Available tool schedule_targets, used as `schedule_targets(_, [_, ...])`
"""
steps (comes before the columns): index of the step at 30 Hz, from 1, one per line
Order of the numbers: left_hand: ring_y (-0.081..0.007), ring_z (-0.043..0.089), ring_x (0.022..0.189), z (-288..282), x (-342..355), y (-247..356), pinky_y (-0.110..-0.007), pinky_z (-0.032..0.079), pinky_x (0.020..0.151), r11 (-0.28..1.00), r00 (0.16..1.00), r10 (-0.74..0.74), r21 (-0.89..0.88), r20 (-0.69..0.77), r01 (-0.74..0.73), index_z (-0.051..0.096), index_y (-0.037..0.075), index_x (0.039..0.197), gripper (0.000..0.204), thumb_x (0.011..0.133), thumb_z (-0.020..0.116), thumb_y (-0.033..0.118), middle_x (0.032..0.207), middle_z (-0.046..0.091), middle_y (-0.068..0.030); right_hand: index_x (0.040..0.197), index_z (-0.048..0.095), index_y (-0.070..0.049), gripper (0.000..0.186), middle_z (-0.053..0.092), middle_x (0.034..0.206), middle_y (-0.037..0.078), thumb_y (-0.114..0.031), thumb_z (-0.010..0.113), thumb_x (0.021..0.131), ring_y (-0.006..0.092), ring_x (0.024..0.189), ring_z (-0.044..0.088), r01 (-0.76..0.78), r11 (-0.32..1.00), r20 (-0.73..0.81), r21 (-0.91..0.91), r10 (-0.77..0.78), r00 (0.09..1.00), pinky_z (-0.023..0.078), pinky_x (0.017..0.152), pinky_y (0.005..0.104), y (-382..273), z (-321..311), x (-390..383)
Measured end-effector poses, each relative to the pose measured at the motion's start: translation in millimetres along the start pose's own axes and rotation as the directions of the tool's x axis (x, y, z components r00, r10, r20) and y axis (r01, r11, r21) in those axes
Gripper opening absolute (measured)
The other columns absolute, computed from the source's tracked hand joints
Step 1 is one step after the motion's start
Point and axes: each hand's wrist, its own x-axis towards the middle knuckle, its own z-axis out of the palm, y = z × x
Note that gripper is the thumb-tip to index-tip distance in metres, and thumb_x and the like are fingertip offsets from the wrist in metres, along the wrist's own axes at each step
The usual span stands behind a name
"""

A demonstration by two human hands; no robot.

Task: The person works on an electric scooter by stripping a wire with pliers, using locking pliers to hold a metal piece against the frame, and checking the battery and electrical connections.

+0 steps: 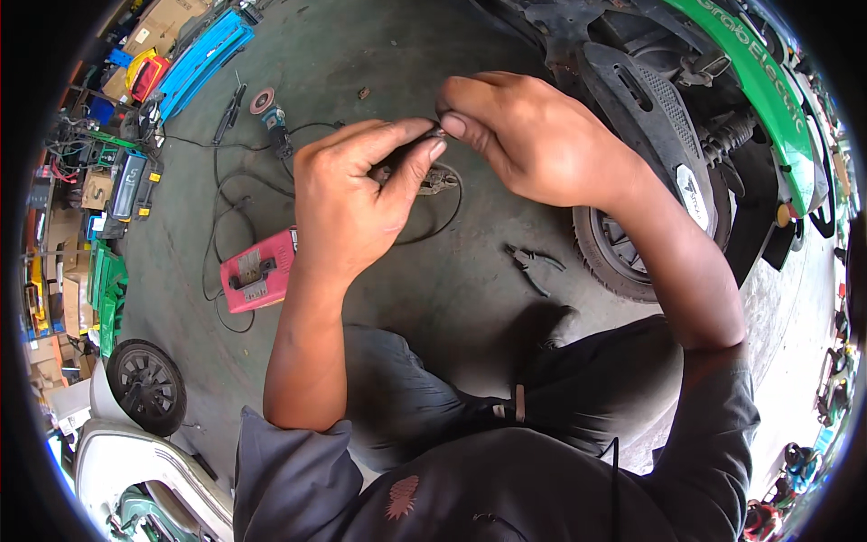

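Note:
In front of me my left hand [357, 185] and my right hand [546, 135] meet, fingertips almost touching. Both are closed in a pinch on a small dark piece [441, 133] between the thumbs and forefingers. Its kind is too small and too covered to tell. Below the fingers, partly behind my left hand, a metal clamp-like tool [440, 182] lies on the floor beside a curved cable. Dark-handled pliers [533, 263] rest on the floor below my right hand, jaws apart from either hand.
A red box-shaped machine [257, 278] with cables sits left of my forearm. Beyond it lies an angle grinder [273, 122]. A green and black scooter [664, 117] stands close on the right. At left are a loose wheel [146, 387] and cluttered shelves [99, 181].

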Motion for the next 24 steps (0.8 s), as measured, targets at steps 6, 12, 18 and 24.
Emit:
schedule_targets(6, [-0.0157, 0.064, 0.066, -23.1, -11.6, 4.2, -0.025, 0.048, 0.061, 0.992, 0.992, -0.096, 0.074, -0.077, 0.102, 0.068, -0.002, 0.093, 0.015, 0.081, 0.07, 0.005, 0.077, 0.068, -0.0097, 0.086, 0.06, 0.0, 0.044, 0.051, 0.065, 0.004, -0.038, 0.043, 0.1, 0.013, 0.059, 0.048, -0.414, 0.246, 0.438, 0.877, -0.053, 0.897, 0.039, 0.055, 0.0268, 56.2, 41.5, 31.4])
schedule_targets(12, [-0.0086, 0.046, 0.068, -31.0, -39.2, 25.5, -0.022, 0.037, 0.061, 0.947, 0.947, -0.316, 0.037, -0.051, 0.318, 0.056, -0.004, 0.113, 0.028, 0.096, 0.052, 0.018, 0.076, 0.054, -0.0028, 0.128, 0.052, -0.012, 0.044, 0.057, 0.125, 0.014, -0.012, 0.052, 0.084, 0.0334, 0.114, 0.055, -0.786, 0.545, 0.166, 0.292, 0.78, 0.603, 0.043, 0.098, 0.0429, 197.3, 298.1, -34.0])
schedule_targets(18, [-0.0086, 0.035, 0.07, -17.6, -31.0, 50.8, -0.021, 0.028, 0.058, 0.989, 0.986, -0.119, 0.071, -0.118, 0.128, 0.044, 0.0, 0.124, 0.044, 0.098, 0.048, 0.036, 0.087, 0.047, -0.0051, 0.125, 0.054, -0.015, 0.04, 0.054, 0.123, 0.013, -0.017, 0.056, 0.085, 0.0356, 0.121, 0.046, -0.655, 0.752, 0.16, -0.073, 0.657, 0.737, 0.043, 0.098, 0.0463, 171.4, 392.4, -62.7])
schedule_targets(24, [-0.0097, 0.044, 0.085, 43.9, 79.0, 43.6, -0.022, 0.037, 0.072, 0.919, 0.95, -0.311, 0.264, 0.026, 0.294, 0.051, 0.0, 0.105, 0.016, 0.089, 0.052, -0.003, 0.098, 0.049, -0.0063, 0.122, 0.056, -0.011, 0.045, 0.057, 0.121, 0.018, -0.015, 0.06, 0.078, 0.0363, 0.113, 0.056, -0.874, 0.466, 0.386, 0.134, 0.788, 0.479, 0.047, 0.095, 0.0405, 198.0, 360.1, -84.7])
